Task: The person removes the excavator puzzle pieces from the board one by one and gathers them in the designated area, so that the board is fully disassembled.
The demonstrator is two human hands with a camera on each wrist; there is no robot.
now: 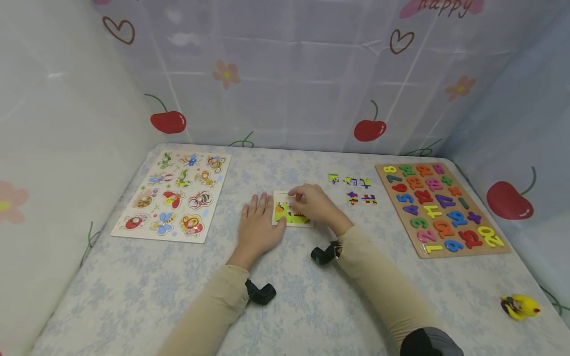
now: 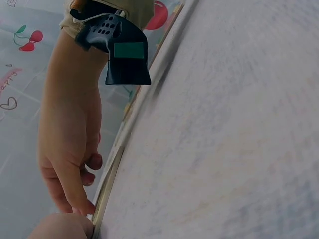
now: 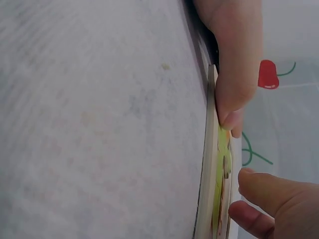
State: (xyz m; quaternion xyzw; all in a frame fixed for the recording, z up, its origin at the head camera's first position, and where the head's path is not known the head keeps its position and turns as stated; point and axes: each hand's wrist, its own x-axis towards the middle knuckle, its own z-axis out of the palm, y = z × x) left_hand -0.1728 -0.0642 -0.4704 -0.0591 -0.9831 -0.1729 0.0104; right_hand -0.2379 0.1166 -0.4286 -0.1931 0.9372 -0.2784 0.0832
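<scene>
Just R of insect board (image 1: 142, 234), steadying puzzle tray (image 1: 279, 194) w/ L hand (image 1: 260, 225) laid flat, fingers straight & slightly apart; prob. mid-assembly, w/ bottom pcs (image 1: 294, 217) in, top L bare; over tray w/ R hand (image 1: 313, 200), fingers bent, can't tell if pinching a pc; prob. calls next for seating one up top, then picking from loose pcs (image 1: 365, 183) farther R; only from R wrist, can see gap btwn two R fingertips (image 3: 244, 209).
</scene>
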